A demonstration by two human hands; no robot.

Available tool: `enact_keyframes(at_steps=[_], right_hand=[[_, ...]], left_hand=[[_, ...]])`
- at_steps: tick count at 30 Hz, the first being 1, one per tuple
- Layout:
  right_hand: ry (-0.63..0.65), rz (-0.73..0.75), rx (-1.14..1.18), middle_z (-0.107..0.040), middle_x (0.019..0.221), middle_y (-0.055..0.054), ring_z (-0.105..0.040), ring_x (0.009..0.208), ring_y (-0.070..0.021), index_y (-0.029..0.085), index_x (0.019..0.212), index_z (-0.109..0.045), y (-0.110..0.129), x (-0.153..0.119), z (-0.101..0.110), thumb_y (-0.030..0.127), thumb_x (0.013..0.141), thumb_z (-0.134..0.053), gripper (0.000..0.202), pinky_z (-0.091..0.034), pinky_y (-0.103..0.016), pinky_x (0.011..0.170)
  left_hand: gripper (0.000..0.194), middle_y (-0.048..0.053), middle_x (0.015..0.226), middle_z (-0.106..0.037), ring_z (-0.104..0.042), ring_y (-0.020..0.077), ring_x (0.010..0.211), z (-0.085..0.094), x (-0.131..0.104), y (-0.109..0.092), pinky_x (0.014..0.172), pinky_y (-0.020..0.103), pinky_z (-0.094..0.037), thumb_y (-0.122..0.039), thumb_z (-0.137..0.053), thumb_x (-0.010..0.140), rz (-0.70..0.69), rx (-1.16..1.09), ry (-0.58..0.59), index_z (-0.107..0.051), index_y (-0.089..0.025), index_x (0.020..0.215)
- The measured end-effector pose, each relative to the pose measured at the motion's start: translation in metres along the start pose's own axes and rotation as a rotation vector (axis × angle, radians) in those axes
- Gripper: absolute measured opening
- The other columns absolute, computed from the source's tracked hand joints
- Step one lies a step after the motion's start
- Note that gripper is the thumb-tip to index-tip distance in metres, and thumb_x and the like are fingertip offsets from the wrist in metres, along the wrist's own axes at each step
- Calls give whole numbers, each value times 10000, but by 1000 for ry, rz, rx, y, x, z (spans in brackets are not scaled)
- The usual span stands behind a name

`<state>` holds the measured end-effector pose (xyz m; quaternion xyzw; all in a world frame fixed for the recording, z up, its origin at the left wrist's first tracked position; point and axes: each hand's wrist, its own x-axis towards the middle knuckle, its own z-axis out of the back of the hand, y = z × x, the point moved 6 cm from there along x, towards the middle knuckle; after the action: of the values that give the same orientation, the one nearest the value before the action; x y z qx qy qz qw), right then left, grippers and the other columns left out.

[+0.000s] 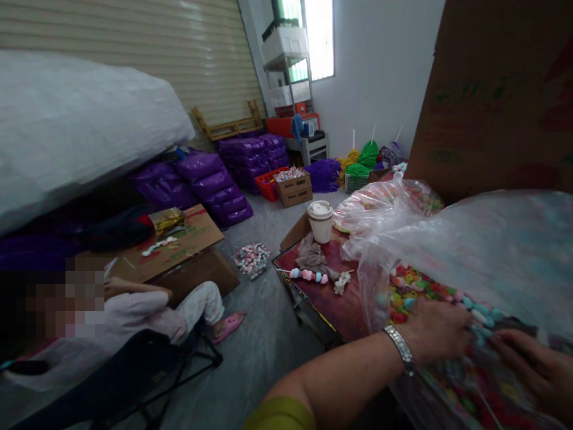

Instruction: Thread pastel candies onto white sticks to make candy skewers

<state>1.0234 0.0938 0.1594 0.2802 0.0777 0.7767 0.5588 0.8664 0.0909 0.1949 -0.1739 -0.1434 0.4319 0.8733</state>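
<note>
Amid crinkled plastic (501, 254) and rounded pieces (480, 312), left hand (441, 332) and right hand (535, 364) curled, grips unclear.

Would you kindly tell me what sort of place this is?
Probably a small workshop or storeroom: stacked glossy purple plastic bundles, a cream ribbed roller shutter, and a large clear plastic bag of small multicoloured pieces.

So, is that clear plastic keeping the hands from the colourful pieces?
Nothing visible stands between them: the left hand and right hand are right among the colourful pieces. The clear plastic bulges up just beyond the hands, not in front of their fingers.
</note>
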Motion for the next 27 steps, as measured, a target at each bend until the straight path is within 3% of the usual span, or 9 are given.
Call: enact_keyframes(at_steps=[3, 10, 13, 15, 17, 19, 21, 23, 27], right_hand=[[139, 26, -56, -650, 595, -56, -601, 457, -198, 264, 675, -640, 9, 7, 5, 655, 832, -284, 551, -433, -271, 405], [-92, -268, -895, -595, 543, -106, -554, 478, -243, 160, 727, -630, -49, 7, 95, 446, 913, -304, 472, -316, -303, 445], [-20, -283, -922, -642, 722, -152, -592, 686, -309, 151, 711, -638, -58, -2, 113, 320, 858, -437, 301, -392, -372, 552], [-111, -242, -752, -645, 826, -162, -577, 826, -329, 148, 743, -641, -36, -6, 116, 319, 840, -454, 271, -423, -425, 660], [-200, -192, -336, -642, 907, -144, -571, 887, -291, 145, 881, -640, -1, -10, 105, 370, 835, -466, 288, -447, -400, 720], [-50, -214, 189, -632, 1000, -98, -585, 883, -236, 175, 1068, -591, 34, -15, 72, 409, 799, -538, 361, -472, -321, 677], [136, -267, 570, -641, 857, -53, -590, 750, -191, 166, 954, -610, 66, -27, 35, 382, 789, -546, 279, -463, -275, 620], [178, -324, 681, -596, 688, -12, -546, 635, -161, 160, 774, -603, 85, -43, 12, 354, 803, -524, 212, -427, -253, 574], [109, -358, 623, -550, 641, 5, -504, 612, -145, 164, 706, -578, 100, -74, 1, 330, 835, -493, 226, -371, -238, 564]], left_hand=[[159, 77, 877, -648, -591, 219, 860, 7, 5, 12, 758, 313, -456, -256, -511, 838, 60, -94, -47, -603, -149, 911], [220, 11, 708, -574, -530, 135, 672, 22, 1, 32, 607, 217, -403, -238, -412, 886, 75, -290, -56, -556, -143, 750], [239, -26, 661, -526, -487, 106, 613, 19, -10, 29, 544, 188, -368, -278, -407, 889, 66, -370, -12, -530, -153, 726], [253, -30, 657, -502, -467, 104, 616, 16, -16, 26, 541, 186, -357, -300, -413, 885, 82, -434, 19, -518, -155, 705], [253, -30, 669, -493, -458, 106, 634, 15, -19, 19, 553, 187, -355, -311, -423, 880, 70, -485, 69, -513, -156, 703], [244, -27, 678, -500, -461, 108, 638, 15, -23, 8, 570, 192, -366, -305, -418, 886, 11, -484, 166, -521, -156, 722], [202, -9, 724, -537, -492, 127, 681, 20, -30, -3, 635, 217, -398, -273, -427, 882, -37, -390, 237, -547, -155, 770], [116, 46, 902, -587, -523, 192, 858, 30, -42, -9, 803, 308, -407, -217, -515, 823, -16, -221, 192, -578, -152, 895], [463, 89, 1182, -533, -453, 253, 1094, 30, -69, -21, 957, 388, -337, -162, -641, 702, -18, -320, 149, -513, -183, 1147]])
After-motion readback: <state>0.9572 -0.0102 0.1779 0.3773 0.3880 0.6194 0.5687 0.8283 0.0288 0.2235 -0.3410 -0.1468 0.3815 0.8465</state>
